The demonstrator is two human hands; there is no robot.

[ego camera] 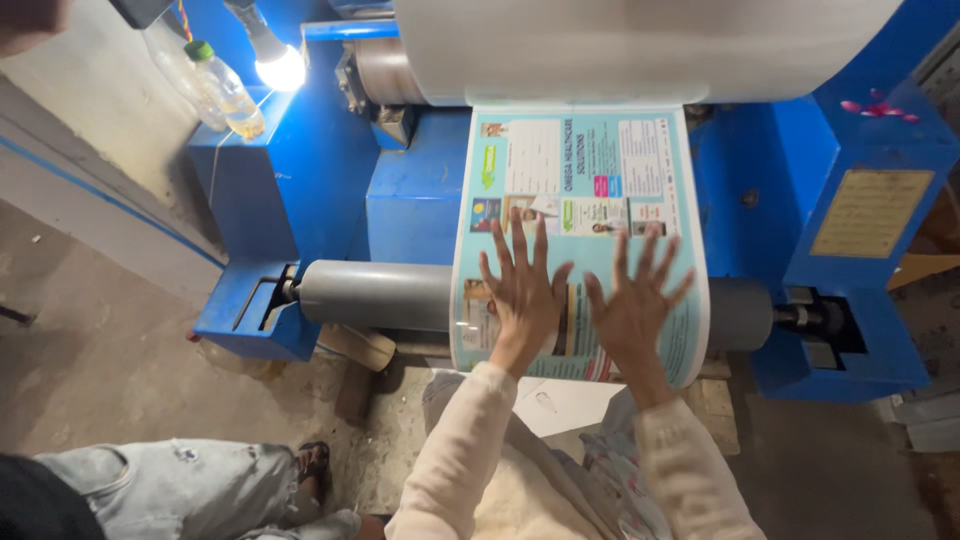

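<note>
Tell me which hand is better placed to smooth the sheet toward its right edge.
Right, probably. The right hand lies flat on the printed sheet nearer that edge, fingers spread; the left hand presses nearer the middle.

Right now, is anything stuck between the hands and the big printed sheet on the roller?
Nothing visible is. The left hand and the right hand both lie flat, fingers spread, straight on the printed sheet where it curves over the grey roller. The bottle and the lamp sit far off to the left.
</note>
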